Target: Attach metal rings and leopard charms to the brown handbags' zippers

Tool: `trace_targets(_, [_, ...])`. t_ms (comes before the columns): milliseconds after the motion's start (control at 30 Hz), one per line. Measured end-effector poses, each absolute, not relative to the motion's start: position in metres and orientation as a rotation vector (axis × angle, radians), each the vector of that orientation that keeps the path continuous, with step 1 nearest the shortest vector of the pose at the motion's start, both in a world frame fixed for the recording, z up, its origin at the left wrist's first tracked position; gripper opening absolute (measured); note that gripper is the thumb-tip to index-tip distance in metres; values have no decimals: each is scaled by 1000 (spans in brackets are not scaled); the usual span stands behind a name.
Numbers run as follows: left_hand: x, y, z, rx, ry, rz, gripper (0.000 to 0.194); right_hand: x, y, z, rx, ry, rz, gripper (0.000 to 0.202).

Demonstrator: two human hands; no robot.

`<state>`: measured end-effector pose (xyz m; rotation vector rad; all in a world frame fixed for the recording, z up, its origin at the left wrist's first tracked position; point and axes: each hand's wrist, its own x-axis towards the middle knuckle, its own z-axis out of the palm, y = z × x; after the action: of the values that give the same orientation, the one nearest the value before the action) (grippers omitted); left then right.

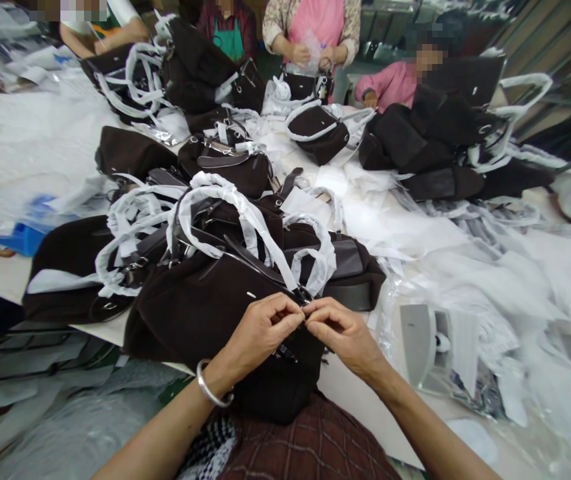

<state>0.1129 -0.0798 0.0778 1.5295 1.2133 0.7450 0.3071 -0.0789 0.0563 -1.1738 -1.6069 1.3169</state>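
A dark brown handbag (200,313) lies in front of me, one end against my lap. White wrapping covers its raised handle (245,207). Over the bag's right end, near the metal ring at the handle's base, my left hand (265,327) pinches something too small to make out; a silver bangle circles that wrist. My right hand (343,330) meets it from the right, thumb and forefinger pressed together at the same spot. A small dark charm or tag (285,353) hangs just below my fingers.
More dark bags (73,267) with wrapped handles crowd the table beyond and to the left. A grey box (418,340) and piles of white wrapping (540,267) lie on the right. Several people stand or sit across the table. A blue object (23,237) is at the left.
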Motion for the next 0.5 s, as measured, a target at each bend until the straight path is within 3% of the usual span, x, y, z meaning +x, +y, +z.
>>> trace_targets(200, [112, -69, 50, 1808, 1516, 548, 11, 311, -85, 49, -1346, -1401, 1641, 19])
trace_targets(367, [125, -69, 49, 2006, 1508, 329, 9, 312, -85, 42, -1452, -1410, 1513, 22])
trace_targets(500, [125, -73, 49, 1755, 1470, 342, 3, 312, -84, 40, -1440, -1507, 1298, 21])
